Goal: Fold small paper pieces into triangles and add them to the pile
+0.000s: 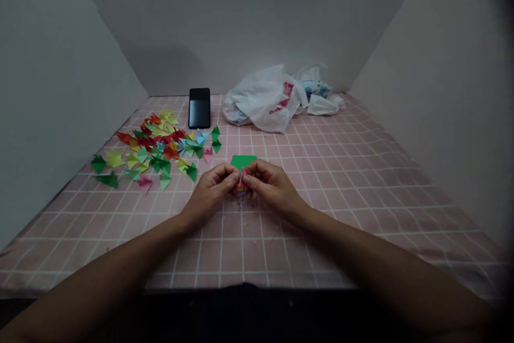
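Surface: pink grid-lined tablecloth [333, 214], white walls [68, 65] around.
Hands: our left hand [211, 192] and right hand [273, 187] together, pinching a small folded paper piece [241, 181].
Ahead-left of hands: loads of folded paper triangles [155, 147] done.
Just past hands: green paper square [243, 161], unfolded.

I've got desk [329, 214] boxed in: L wall [68, 81], R wall [437, 91], back wall [241, 22]. Far end of desk, near back wall: phone [199, 108] L of centre, plastic bag [261, 99] just R of phone. Folded-paper pile [155, 147] on L half, nearer cam than phone, L of grips. Mid-desk: L grip [211, 190] & R grip [273, 185] side by side, folded piece [241, 180] pinched between them; paper square [243, 161] just behind, on desk.
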Tool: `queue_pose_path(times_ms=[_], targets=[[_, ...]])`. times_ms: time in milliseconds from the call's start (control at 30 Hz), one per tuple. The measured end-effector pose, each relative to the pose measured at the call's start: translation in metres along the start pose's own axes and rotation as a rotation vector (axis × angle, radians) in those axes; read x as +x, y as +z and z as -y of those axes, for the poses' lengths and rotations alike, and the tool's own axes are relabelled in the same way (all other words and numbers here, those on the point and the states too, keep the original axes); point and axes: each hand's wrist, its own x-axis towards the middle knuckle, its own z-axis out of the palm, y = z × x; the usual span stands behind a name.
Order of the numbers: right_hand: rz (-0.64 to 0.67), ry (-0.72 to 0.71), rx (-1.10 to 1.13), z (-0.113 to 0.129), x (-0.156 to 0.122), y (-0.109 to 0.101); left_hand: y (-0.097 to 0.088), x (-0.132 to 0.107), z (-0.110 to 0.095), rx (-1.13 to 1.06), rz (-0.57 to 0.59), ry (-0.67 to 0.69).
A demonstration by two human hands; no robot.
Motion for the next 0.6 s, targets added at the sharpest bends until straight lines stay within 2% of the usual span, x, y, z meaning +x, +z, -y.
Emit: queue_pose_path(times_ms=[200,600], targets=[[0.014,-0.002,-0.002,-0.0021,0.0005,-0.002,0.001,-0.0012,-0.0047,0.049,-0.008,-0.01],[0.032,0.004,0.002,0.0025,-0.0002,-0.005,-0.0033,0.0018,0.0,0.018,-0.032,-0.033]])
